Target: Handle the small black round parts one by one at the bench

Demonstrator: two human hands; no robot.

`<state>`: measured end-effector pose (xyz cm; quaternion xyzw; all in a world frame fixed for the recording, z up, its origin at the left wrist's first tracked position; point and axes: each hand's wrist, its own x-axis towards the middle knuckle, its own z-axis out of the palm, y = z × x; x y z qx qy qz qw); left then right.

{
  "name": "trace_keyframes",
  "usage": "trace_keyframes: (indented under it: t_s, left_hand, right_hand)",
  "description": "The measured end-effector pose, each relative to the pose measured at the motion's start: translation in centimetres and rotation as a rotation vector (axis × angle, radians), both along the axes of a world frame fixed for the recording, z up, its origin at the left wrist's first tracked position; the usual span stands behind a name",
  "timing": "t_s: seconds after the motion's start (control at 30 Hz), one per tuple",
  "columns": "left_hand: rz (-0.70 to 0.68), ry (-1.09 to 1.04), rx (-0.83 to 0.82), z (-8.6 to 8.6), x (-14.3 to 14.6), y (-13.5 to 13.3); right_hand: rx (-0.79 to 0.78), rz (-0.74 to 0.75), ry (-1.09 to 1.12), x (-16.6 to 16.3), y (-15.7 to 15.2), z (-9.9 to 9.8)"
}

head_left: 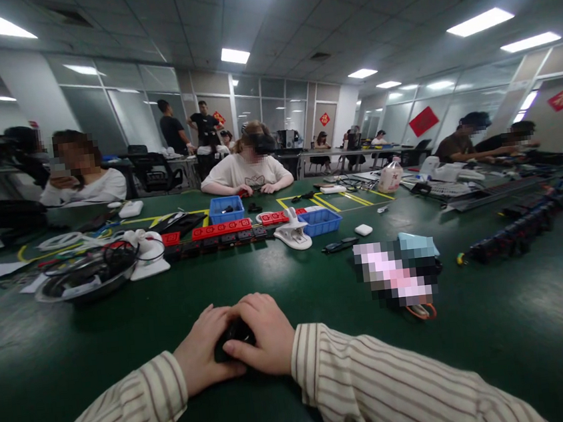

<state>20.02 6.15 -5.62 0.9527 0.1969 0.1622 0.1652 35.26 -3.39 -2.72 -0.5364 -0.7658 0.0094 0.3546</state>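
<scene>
Between my two hands is a small, rounded, glossy black object (pixel 239 333), low over the green table or resting on it; I cannot tell which. My left hand (pixel 208 349) curves round its left side, the thumb along the near edge. From the right, my right hand (pixel 267 333) wraps over it, with the thumb across its front. The fingers cover most of the object, so its kind does not show. Both forearms are in striped sleeves.
Beyond my hands stand a row of red and black power strips (pixel 223 229), a white clip stand (pixel 293 230) and blue bins (pixel 320 221). A metal bowl with cables (pixel 88 282) lies left. A blurred pink item (pixel 393 270) lies right. A co-worker (pixel 246 164) sits opposite.
</scene>
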Motion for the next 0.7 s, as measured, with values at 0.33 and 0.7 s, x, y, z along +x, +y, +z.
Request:
trace_keyframes:
  t_s: [0.33,0.7]
  left_hand:
    - [-0.054,0.022,0.006,0.48,0.06,-0.09]
    - [-0.153,-0.013,-0.103,0.54,0.14,0.49]
  right_hand:
    - [0.003,0.033,-0.026,-0.26,0.05,-0.21]
    - [0.106,0.349,-0.016,-0.09,0.03,-0.33]
